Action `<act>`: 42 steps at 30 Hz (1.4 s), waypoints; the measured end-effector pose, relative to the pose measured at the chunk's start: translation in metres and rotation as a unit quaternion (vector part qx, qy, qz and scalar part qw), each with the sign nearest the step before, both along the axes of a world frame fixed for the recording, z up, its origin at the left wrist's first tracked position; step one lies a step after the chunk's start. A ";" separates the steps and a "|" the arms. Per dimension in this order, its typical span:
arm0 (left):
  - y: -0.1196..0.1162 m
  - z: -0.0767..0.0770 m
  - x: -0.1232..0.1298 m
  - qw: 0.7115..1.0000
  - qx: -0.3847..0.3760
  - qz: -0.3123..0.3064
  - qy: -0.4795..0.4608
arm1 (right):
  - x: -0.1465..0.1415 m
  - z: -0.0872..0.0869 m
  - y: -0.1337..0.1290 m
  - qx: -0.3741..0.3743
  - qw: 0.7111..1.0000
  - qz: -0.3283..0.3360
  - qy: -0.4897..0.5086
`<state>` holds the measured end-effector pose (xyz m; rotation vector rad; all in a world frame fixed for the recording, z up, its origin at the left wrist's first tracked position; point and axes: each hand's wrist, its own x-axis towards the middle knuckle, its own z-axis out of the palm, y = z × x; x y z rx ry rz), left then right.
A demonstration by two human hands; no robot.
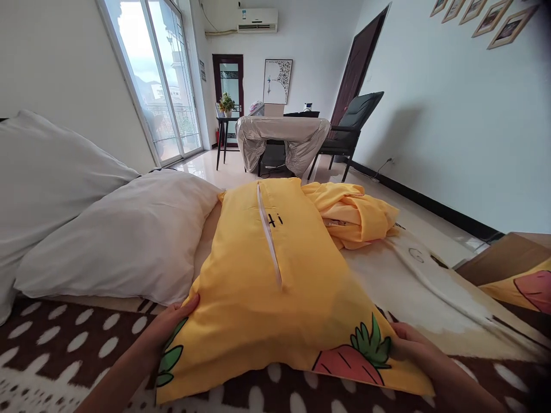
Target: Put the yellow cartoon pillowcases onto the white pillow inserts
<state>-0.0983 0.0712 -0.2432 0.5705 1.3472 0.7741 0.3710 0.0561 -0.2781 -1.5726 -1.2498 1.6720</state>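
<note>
1. Left hand (pixel 183 312): closed on the side edge of the yellow pillow (pixel 253 321), thumb on top, other fingers mostly hidden.
2. Right hand (pixel 407 339): closed round the opp. side nr the bottom corner; can't tell exact finger positions.
3. Yellow pillow lies b/w the two hands, in front of the person, over a brown spotted blanket (pixel 88 335). Pale zip strip (pixel 268 241) runs from nr the far edge to abt the middle, w/ small black marks alongside. Pink-and-green plant print on the R corner, green leaves on the L.
4. White pillow (pixel 129 235) is just L of it; another, the rear pillow (pixel 55 158), is behind that one.
5. Crumpled yellow cloth (pixel 372 215) sits by the far R side, at the edge of a cream blanket (pixel 404 287).
6. Far R: cardboard box (pixel 501 258) w/ printed yellow fabric (pixel 512 289) beside or in it, can't tell which.
7. Across the rm: covered table (pixel 284 129), black chair (pixel 357 123) to its R.
</note>
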 end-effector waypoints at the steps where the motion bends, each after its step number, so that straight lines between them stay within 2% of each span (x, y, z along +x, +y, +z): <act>1: 0.001 0.000 -0.001 1.000 -0.004 0.005 0.006 | 0.003 -0.001 0.000 -0.001 1.000 0.000 0.011; 5: 0.002 -0.001 0.000 1.000 0.007 -0.006 -0.013 | 0.005 0.000 0.000 0.004 0.996 -0.040 0.077; 8: 0.006 -0.004 0.005 0.998 0.061 0.014 -0.017 | -0.008 0.004 0.003 0.025 0.990 -0.093 0.106; 12: 0.015 -0.008 0.010 0.986 0.160 0.023 0.034 | -0.032 0.005 0.007 0.129 0.984 -0.125 -0.016; 14: 0.018 -0.008 0.010 0.967 0.232 0.006 0.106 | -0.037 0.004 0.010 0.195 0.970 -0.117 -0.084; 15: 0.019 -0.008 0.009 0.947 0.275 0.001 0.167 | -0.037 0.002 0.011 0.223 0.961 -0.115 -0.118; 17: 0.021 -0.009 0.009 0.886 0.339 -0.012 0.315 | -0.036 -0.001 0.014 0.274 0.934 -0.116 -0.196; 19: 0.023 -0.012 0.008 0.825 0.355 -0.037 0.439 | -0.032 -0.007 0.017 0.312 0.905 -0.115 -0.265; 22: 0.023 -0.018 0.005 0.778 0.336 -0.065 0.528 | -0.025 -0.015 0.019 0.338 0.875 -0.105 -0.329; 24: 0.017 -0.018 0.004 0.734 0.384 -0.025 0.560 | -0.022 -0.014 0.015 0.371 0.842 -0.127 -0.369; 25: 0.012 -0.016 0.005 0.694 0.441 0.004 0.569 | -0.022 -0.010 0.012 0.406 0.813 -0.154 -0.388; 26: 0.005 -0.013 0.008 0.642 0.513 0.025 0.570 | -0.023 -0.004 0.007 0.456 0.773 -0.181 -0.402; 27: -0.003 -0.008 0.013 0.580 0.589 0.028 0.562 | -0.028 0.004 0.000 0.517 0.726 -0.197 -0.409; 28: -0.013 -0.004 0.021 0.519 0.656 0.006 0.548 | -0.035 0.012 -0.007 0.579 0.679 -0.191 -0.409; 30: -0.031 0.003 0.041 0.421 0.731 -0.092 0.529 | -0.057 0.029 -0.023 0.678 0.609 -0.103 -0.398; 32: -0.044 0.005 0.063 0.362 0.728 -0.184 0.552 | -0.087 0.038 -0.035 0.716 0.574 0.025 -0.396; 34: -0.047 0.000 0.080 0.332 0.696 -0.214 0.599 | -0.114 0.037 -0.040 0.716 0.544 0.092 -0.428; 38: -0.036 -0.020 0.090 0.318 0.663 -0.222 0.640 | -0.137 0.016 -0.028 0.708 0.506 0.120 -0.478; 40: -0.031 -0.026 0.089 0.312 0.671 -0.237 0.629 | -0.136 0.008 -0.022 0.713 0.506 0.127 -0.469; 42: -0.030 -0.029 0.089 0.339 0.666 -0.251 0.615 | -0.136 0.006 -0.019 0.708 0.533 0.122 -0.447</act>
